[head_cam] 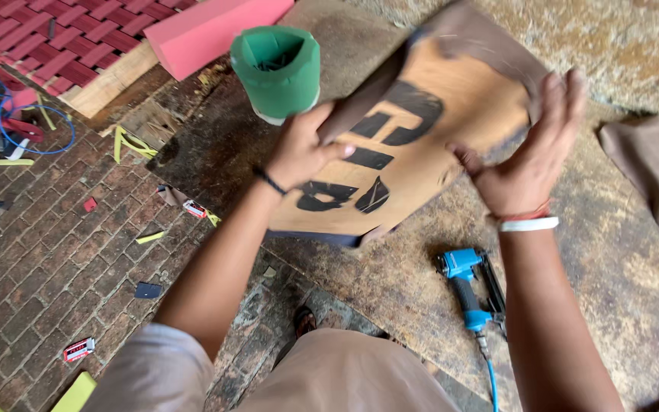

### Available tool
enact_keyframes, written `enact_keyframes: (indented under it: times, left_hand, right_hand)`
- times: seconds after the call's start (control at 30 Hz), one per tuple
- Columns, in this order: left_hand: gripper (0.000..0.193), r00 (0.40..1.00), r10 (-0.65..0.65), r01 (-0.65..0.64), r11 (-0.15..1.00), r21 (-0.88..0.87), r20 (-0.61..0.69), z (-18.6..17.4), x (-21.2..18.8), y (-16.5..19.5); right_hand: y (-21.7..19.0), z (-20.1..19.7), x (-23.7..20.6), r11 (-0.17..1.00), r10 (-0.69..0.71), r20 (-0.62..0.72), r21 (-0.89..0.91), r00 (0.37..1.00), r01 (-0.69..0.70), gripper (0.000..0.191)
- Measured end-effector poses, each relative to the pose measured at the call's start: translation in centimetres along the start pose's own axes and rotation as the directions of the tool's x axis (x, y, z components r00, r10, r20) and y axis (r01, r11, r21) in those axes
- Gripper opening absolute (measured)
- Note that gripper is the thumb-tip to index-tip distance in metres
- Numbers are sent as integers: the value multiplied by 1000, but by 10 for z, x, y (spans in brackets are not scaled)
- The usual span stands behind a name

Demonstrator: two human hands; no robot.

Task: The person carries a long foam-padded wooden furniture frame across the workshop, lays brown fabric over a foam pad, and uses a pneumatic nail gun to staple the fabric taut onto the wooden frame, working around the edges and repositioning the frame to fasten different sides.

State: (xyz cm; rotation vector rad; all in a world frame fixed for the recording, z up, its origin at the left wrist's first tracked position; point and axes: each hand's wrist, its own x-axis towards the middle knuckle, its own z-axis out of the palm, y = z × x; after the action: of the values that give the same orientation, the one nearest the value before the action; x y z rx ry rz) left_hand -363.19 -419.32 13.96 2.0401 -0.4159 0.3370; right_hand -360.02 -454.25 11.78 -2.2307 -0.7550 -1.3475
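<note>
Both hands [413,156] hold plywood board [429,130] above worktable [612,259]; blue nailer [470,294] nearby.

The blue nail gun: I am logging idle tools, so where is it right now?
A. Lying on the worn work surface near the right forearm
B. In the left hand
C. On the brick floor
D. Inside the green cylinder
A: the blue nail gun lies untouched on the work surface, while both hands grip the wooden board.
</note>
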Motion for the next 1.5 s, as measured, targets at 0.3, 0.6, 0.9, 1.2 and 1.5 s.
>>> enact_keyframes:
  times: [0.3, 0.6, 0.9, 1.2, 1.5]
  left_hand:
    - [39, 946, 123, -301, 670, 679, 299, -17, 82, 107]
    - [60, 909, -268, 358, 895, 265, -320, -183, -1, 45]
    - [52, 771, -574, 553, 818, 159, 275, -104, 42, -33]
    - [40, 954, -162, 60, 927, 371, 251, -12, 81, 71]
    - [29, 813, 57, -267, 921, 284, 579, 55, 75, 100]
  right_hand:
    - [-15, 84, -58, -196, 720, 556, 738, 416, -646, 47]
    - [-67, 137, -183, -738, 547, 837, 470, -20, -485, 76]
    - [-79, 154, -269, -588, 698, 679, 363, -226, -723, 60]
    - [-45, 83, -95, -91, 661, 641, 583, 389, -807, 38]
    - [-6, 18, 74, 65, 654, 664, 430, 364, -900, 48]
